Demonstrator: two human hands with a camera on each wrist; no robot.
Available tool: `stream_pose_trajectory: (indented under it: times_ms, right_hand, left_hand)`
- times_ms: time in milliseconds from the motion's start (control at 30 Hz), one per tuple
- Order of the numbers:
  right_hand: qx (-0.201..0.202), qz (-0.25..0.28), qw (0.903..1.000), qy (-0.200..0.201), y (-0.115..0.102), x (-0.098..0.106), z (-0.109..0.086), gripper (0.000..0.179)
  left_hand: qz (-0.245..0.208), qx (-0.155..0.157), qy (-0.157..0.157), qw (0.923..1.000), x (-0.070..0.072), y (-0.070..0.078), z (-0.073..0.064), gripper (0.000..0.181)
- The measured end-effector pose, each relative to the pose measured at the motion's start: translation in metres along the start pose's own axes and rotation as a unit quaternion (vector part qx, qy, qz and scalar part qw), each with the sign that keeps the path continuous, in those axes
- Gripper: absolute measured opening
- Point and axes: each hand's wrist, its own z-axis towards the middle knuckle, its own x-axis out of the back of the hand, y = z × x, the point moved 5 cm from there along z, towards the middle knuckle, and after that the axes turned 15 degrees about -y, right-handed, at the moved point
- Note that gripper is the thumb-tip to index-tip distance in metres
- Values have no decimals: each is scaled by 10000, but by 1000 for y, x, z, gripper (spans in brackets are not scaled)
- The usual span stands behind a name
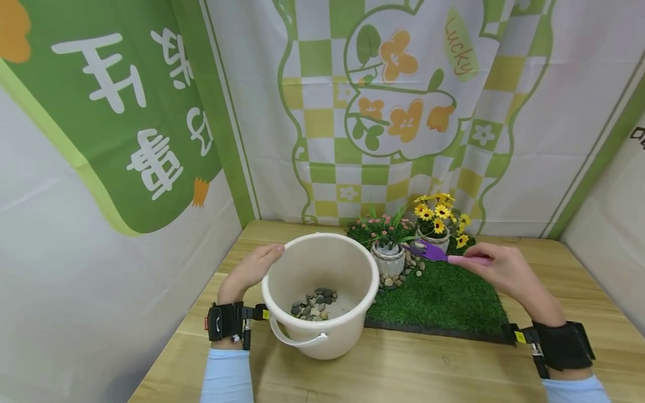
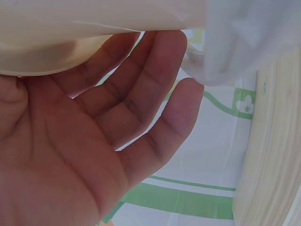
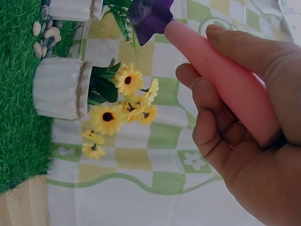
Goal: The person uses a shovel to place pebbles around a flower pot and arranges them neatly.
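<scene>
My left hand (image 1: 252, 268) grips the rim of a cream bucket (image 1: 335, 338), its fingers curled beneath the lip outside the wall in the left wrist view. Grey and tan pebbles (image 1: 314, 305) lie on the bucket's floor. In my right hand (image 1: 506, 271) is a small garden trowel with a purple blade (image 1: 434, 253) and a pink handle (image 3: 218, 73); fingers and thumb wrap the handle. Several stones (image 1: 418, 246) show on the blade, which is raised close to the white pot (image 1: 388, 263) of pink flowers.
Artificial turf (image 1: 443, 302) lies right of the bucket on the wooden table (image 1: 403, 369). More pebbles (image 1: 395, 280) surround the pink-flower pot. Yellow flowers (image 1: 438, 211) stand in a second pot (image 3: 61, 89) behind the blade. A printed curtain (image 1: 322, 129) hangs behind.
</scene>
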Motion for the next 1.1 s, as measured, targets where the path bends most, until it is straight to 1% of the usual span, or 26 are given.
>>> stream_pose_trajectory:
  times_ms: [200, 467, 533, 633, 733, 833, 967, 1100]
  right_hand:
    - [-78, 103, 9999, 111, 7, -5, -3, 17]
    - [-132, 50, 9999, 71, 17, -10, -1, 17]
    - [-166, 74, 9998, 35, 20, -11, 0, 18]
    - [-335, 136, 9993, -85, 26, -13, 0, 21]
    - [-611, 262, 9974, -288, 31, -16, 0, 29]
    - [-830, 346, 9947, -504, 37, -19, 0, 36]
    - [-943, 365, 9924, -698, 44, -23, 0, 40]
    - [-1033, 408, 9902, -851, 52, -30, -1, 40]
  left_hand:
    - [-3, -201, -3, 9998, 0, 1, -1, 49]
    - [-46, -303, 49, 9995, 2, 2, -1, 49]
    - [-27, -283, 70, 9996, 2, 1, -1, 49]
    - [8, -221, 118, 9997, 3, 1, -1, 50]
    - [39, -148, 148, 9998, 3, 0, -1, 50]
    - [24, -142, 117, 9998, 2, -1, 0, 50]
    - [-10, -140, 68, 9999, 0, -1, 0, 50]
    - [-89, -64, 50, 9999, -1, 1, 0, 50]
